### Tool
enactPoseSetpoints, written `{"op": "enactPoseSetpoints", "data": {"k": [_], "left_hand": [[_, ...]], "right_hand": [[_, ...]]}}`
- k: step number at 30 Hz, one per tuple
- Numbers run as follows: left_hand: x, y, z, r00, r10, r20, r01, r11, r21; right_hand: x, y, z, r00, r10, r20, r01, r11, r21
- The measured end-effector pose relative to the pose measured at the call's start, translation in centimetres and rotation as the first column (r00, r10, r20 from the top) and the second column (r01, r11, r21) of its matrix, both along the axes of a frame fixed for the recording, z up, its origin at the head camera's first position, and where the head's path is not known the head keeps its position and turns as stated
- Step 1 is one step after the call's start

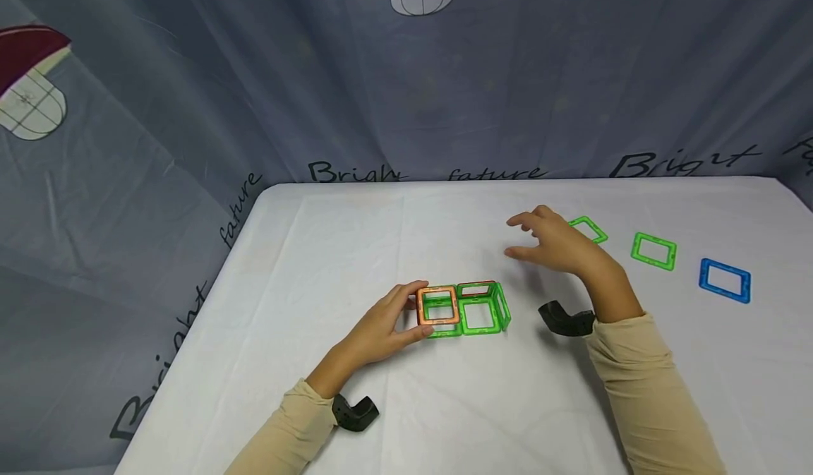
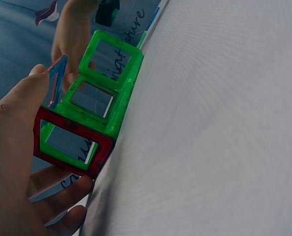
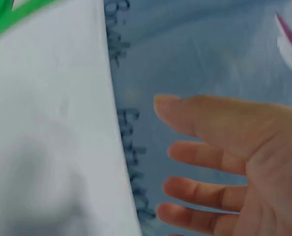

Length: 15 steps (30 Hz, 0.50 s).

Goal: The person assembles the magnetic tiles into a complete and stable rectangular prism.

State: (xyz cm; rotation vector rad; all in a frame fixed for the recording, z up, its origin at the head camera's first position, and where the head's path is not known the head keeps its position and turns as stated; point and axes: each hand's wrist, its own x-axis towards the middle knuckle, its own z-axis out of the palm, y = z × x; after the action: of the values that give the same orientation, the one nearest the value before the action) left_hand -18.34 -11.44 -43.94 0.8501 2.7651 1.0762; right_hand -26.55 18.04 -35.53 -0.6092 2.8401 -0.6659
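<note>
My left hand point(image 1: 379, 328) grips the left end of a low structure of magnetic tiles point(image 1: 480, 331), thumb at the front and fingers behind. Its two open-framed cells stand side by side, mostly green. An orange tile point(image 1: 456, 305) lies over the left cell. In the left wrist view a red tile point(image 2: 104, 150) forms the end wall nearest the palm, and a blue-and-orange edge point(image 2: 60, 73) slants beside the thumb tip. My right hand point(image 1: 555, 243) hovers above the table, right of and behind the structure, fingers spread loosely with nothing in them.
A green tile point(image 1: 598, 229) lies partly hidden behind my right hand. Farther right are another green tile point(image 1: 654, 261) and a blue tile point(image 1: 724, 293), both flat on the white tablecloth point(image 1: 330, 249). A grey printed curtain point(image 1: 444, 94) hangs along the table's back and left edges.
</note>
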Motion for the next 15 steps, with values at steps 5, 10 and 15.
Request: {"op": "enactPoseSetpoints", "data": {"k": [5, 10, 15], "left_hand": [[0.0, -0.1, 0.0, 1.0, 0.007, 0.004, -0.007, 1.0, 0.0], [0.1, -0.1, 0.0, 1.0, 0.014, 0.015, -0.014, 1.0, 0.004], [0.0, -0.1, -0.1, 1.0, -0.004, 0.006, 0.004, 1.0, 0.014]], "right_hand": [[-1.7, 2.8, -1.1, 0.993, -0.1, 0.057, 0.102, 0.994, -0.035], [-2.6, 4.8, -2.4, 0.973, -0.21, 0.098, 0.214, 0.976, -0.039], [-2.8, 6.4, -3.3, 0.93, -0.357, 0.089, 0.359, 0.934, -0.002]]}}
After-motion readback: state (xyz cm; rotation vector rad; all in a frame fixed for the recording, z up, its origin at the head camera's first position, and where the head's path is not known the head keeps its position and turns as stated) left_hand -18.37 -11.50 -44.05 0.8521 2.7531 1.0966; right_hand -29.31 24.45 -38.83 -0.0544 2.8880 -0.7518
